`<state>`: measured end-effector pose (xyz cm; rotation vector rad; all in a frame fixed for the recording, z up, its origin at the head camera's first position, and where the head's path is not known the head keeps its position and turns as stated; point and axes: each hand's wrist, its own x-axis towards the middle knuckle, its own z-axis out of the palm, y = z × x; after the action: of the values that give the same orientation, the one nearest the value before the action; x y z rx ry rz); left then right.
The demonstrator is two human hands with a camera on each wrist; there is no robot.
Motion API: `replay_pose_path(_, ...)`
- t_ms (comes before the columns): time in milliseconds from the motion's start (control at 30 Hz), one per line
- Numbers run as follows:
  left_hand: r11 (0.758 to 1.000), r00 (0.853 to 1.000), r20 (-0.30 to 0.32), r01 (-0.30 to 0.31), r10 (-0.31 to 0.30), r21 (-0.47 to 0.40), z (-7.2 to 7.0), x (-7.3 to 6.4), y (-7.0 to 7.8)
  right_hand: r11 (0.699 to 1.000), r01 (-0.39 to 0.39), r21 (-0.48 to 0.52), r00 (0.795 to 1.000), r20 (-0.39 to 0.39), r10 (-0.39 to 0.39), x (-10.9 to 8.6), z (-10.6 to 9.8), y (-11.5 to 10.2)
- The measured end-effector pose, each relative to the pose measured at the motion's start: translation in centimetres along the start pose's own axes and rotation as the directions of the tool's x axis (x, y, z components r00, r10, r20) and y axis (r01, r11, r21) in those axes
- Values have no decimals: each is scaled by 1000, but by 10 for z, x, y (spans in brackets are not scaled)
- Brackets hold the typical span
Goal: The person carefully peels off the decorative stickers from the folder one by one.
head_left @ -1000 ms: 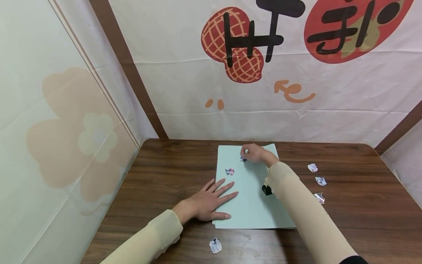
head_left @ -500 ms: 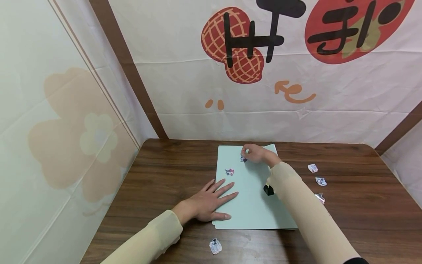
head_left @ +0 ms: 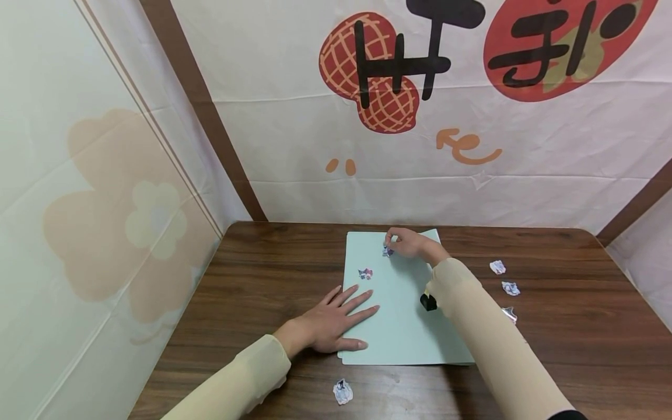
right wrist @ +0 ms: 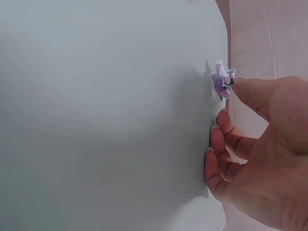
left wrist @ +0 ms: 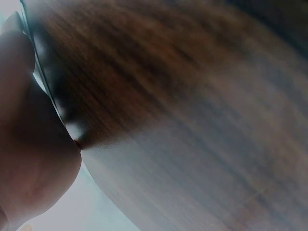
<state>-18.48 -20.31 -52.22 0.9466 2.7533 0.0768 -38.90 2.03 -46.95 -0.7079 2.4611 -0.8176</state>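
Observation:
My left hand (head_left: 336, 321) lies flat with spread fingers on the left edge of a pale blue-green sheet (head_left: 399, 335), which has another sheet under it. In the head view my right hand (head_left: 408, 243) is bent over the far part of the sheet. Its thumb and a finger pinch a small purple-and-white cartoon sticker (right wrist: 222, 81); the other fingertips rest on the paper. The sticker stands tilted off the sheet in the right wrist view. A second cartoon sticker (head_left: 365, 273) lies on the sheet, just beyond the left fingertips.
To the right of the sheet, silvery-backed cut-out stickers (head_left: 497, 267) lie in a column on the wooden table (head_left: 283, 256), one partly behind the right sleeve (head_left: 488, 326). Another cut-out (head_left: 343, 392) lies near the front. A printed cloth (head_left: 294, 134) hangs behind the table.
The right hand has shifted very slightly to the right, and a little more of the pinched sticker shows. The left hand and the sheet have kept their places.

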Motion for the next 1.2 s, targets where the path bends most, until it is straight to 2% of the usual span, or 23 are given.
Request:
replay_pose_path(433,1000,1000,18,-5,4,2,0,1,1,999,4,42,1000,-22,-3,-5,5,1)
replay_pose_path(667,1000,1000,5,-3,3,-4,0,1,0,996,-2,84,997,-76,8,-6,7,-1)
replay_pose_path(1000,1000,1000,25,13,-13,-14,-7,-2,4,996,38,79,994,-107,-30,-21,-1,-5)
replay_pose_path(1200,1000,1000,27,4,-4,-11,-11,-1,6,988,63,142,994,-99,-49,-35,-5,-6)
